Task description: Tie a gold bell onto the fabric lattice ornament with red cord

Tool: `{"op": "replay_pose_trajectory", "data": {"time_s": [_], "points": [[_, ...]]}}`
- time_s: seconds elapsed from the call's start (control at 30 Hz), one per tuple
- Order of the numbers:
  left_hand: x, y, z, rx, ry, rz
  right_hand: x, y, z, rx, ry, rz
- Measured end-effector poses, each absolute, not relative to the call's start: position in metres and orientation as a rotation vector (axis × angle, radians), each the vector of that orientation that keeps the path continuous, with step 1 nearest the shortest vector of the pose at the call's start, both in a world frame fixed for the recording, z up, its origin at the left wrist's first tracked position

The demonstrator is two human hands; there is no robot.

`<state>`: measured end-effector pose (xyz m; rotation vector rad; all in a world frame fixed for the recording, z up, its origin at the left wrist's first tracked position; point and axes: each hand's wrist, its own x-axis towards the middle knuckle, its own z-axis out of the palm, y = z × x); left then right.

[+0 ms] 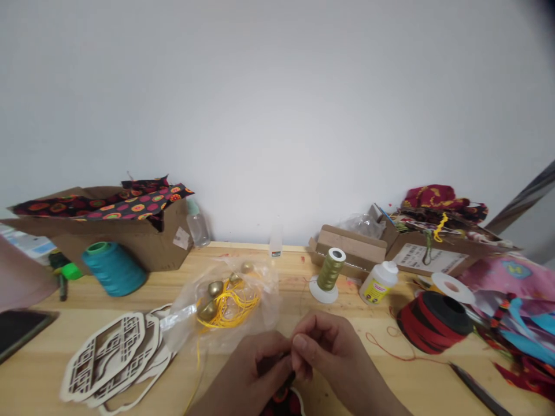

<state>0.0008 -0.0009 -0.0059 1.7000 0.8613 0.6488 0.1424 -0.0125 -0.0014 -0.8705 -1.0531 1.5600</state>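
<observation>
My left hand [251, 370] and my right hand [329, 352] meet near the front edge of the wooden table [381, 375], fingers pinched together around a small dark thing I cannot make out. Just under them lies a red and black piece [284, 403], partly hidden. A thin red thread [385, 346] trails on the table to the right of my right hand. A clear plastic bag [225, 297] with gold bells and yellow cord lies just beyond my hands.
White cut-out wooden frames [113, 355] lie front left. A teal thread cone [113, 268], an olive thread spool [329, 271], a white glue bottle [378, 283] and a red ribbon roll [433, 320] stand around. Cardboard boxes [151, 245] with fabric line the wall.
</observation>
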Motion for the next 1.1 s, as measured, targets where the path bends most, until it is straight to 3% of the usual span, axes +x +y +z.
{"op": "replay_pose_trajectory", "data": {"time_s": [0.3,0.77,0.87,1.1], "points": [[-0.002,0.000,-0.006,1.754,0.984,0.855,0.148,-0.008,-0.001,-0.721,-0.972,1.572],[-0.002,0.005,-0.002,0.895,0.897,1.073,0.153,-0.007,0.003,-0.664,-0.960,1.477],[0.000,0.007,0.011,1.108,0.901,0.933,0.153,-0.011,0.008,-0.755,-1.086,1.346],[0.015,0.012,0.028,1.399,0.901,0.592,0.163,-0.013,0.029,-0.884,-1.558,0.708]]}}
